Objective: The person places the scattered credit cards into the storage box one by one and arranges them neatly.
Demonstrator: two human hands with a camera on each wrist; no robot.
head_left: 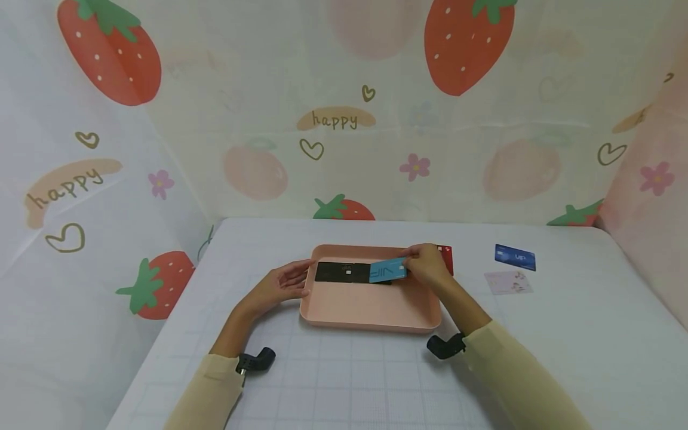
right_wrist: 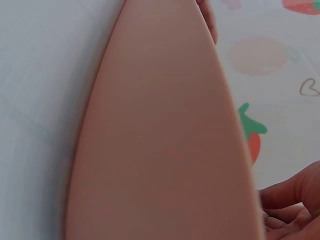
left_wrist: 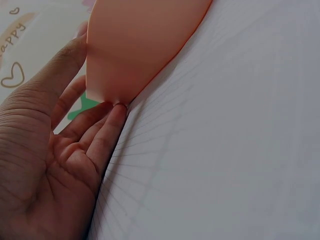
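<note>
Placing the light blue card [head_left: 383, 272] over the black cards [head_left: 333, 272] in the pink tray [head_left: 371, 307] looks to be the step in hand. Your right hand [head_left: 427, 267] has its fingers pinched on the card's right end, and the card slants across the right part of the black row, within the tray; whether it touches the cards below, you cannot tell. Your left hand [head_left: 279, 283] has its fingers curled on the tray's left end as it sits on the table [head_left: 349, 382]. The next move seems to call for straightening and lowering the card before you part your right fingers. For writing, the light blue card reads "VIP", upside down to you; a faint inverted "VIP" shows on the black. The dark blue card [head_left: 515, 257], right of the tray, says "VIP" too. The pale pink card [head_left: 507, 283] near it has no words you can make out, and the red card [head_left: 447, 260] is too covered by your right hand to read. "Happy" is lettered on the backdrop [head_left: 457, 128].
</note>
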